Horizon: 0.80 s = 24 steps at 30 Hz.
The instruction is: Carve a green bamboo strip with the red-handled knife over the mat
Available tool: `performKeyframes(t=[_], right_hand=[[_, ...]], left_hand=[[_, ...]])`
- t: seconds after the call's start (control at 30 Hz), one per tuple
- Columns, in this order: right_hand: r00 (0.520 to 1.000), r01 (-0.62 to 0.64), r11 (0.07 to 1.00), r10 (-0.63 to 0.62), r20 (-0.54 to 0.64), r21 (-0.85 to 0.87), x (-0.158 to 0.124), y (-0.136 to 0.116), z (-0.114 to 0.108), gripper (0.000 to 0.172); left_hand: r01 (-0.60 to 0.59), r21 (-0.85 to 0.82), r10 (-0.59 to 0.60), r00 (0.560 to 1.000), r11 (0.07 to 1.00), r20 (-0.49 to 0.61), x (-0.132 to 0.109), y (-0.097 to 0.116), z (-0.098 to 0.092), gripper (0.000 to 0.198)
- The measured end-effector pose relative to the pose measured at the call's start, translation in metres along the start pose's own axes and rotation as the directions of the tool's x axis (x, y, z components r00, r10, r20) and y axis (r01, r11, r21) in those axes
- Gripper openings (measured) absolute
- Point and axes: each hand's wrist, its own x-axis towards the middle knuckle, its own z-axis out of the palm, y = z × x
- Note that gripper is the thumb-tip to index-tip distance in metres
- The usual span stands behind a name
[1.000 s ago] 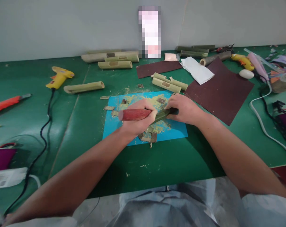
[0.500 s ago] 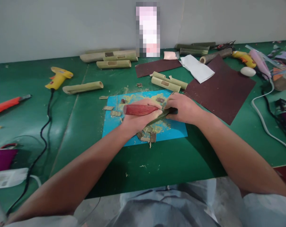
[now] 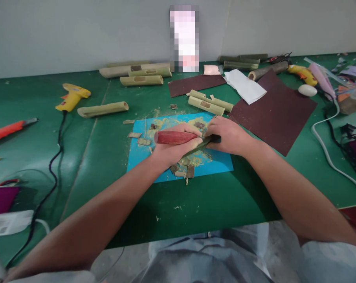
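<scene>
My left hand (image 3: 172, 148) is wrapped round a tool with a red wooden handle (image 3: 173, 137) that points left. Its working end is hidden under my fingers. My right hand (image 3: 226, 135) is closed on a green bamboo piece (image 3: 199, 146) that lies slanted between both hands. Both hands rest over a blue mat (image 3: 219, 164) covered with pale sawdust and small bamboo chips (image 3: 186, 171).
Cut bamboo tubes (image 3: 103, 109) (image 3: 209, 103) lie beyond the mat, more along the wall. Dark sandpaper sheets (image 3: 276, 112) and white paper (image 3: 245, 86) sit right. A yellow glue gun (image 3: 72, 96) with black cable and an orange knife (image 3: 7, 129) lie left. Cables and clutter fill the right edge.
The red-handled tool has shifted slightly to the right along the bamboo since a second ago. My right hand has stayed in place on the bamboo.
</scene>
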Motion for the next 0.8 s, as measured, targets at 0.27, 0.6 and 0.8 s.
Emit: performKeyframes(t=[0.27,0.6,0.8], right_hand=[[1.0,0.002,1.0,-0.002,-0.003,0.0,0.0,0.0,0.001,0.007],[1.0,0.0,1.0,0.0,-0.014,0.017,-0.002,0.0,0.001,0.008],[1.0,0.002,1.0,-0.002,-0.027,0.03,-0.003,0.0,0.0,0.008]], left_hand=[[-0.013,-0.034,0.014,1.0,0.999,0.02,0.001,-0.002,0.0,0.005],[-0.043,0.057,0.044,0.999,0.997,-0.022,0.001,0.009,0.0,0.013],[-0.042,0.027,0.043,0.998,0.999,-0.052,0.0,0.008,0.001,0.018]])
